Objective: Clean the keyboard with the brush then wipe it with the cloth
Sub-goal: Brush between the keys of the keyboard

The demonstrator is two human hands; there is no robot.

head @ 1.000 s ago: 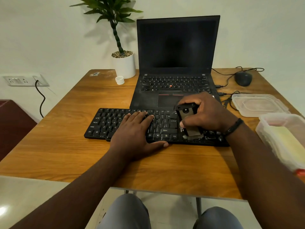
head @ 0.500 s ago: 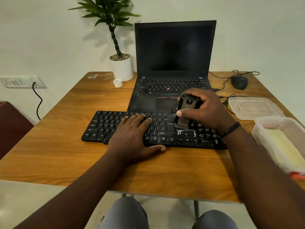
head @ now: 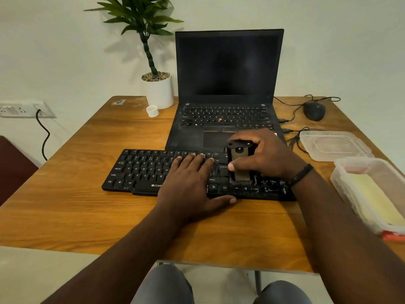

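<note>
Both hands are on the keyboard (head: 140, 172), which lies flat across the middle of the wooden bench (head: 65, 205), just in front of the laptop (head: 228, 88). Left hand (head: 192, 183) rests palm down on the middle of the keys, fingers straight and slightly spread, thumb lying on the bench along the keyboard's near edge; it holds nothing. Right hand (head: 265, 156) grips the brush (head: 240, 165), a dark, blocky tool held upright, with fingers curled over its top and the thumb pressed against its left side. Its lower end touches the keys right of centre, just above the arrow keys. A dark band circles the right wrist. Laptop stands open with a dark screen. To its left sits a plant (head: 153, 62) in a white pot, with a small white cap (head: 152, 111) on the bench near it. A mouse (head: 314, 110) lies at the far right, its cable trailing towards the laptop. Near the right edge is a clear lid (head: 333, 145), and closer in, an open clear box (head: 372, 194) with something pale yellow inside; whether that is the cloth cannot be told. A wall socket (head: 22, 109) with a black cord plugged in shows at the left, and grey-clad knees appear below the bench edge
</note>
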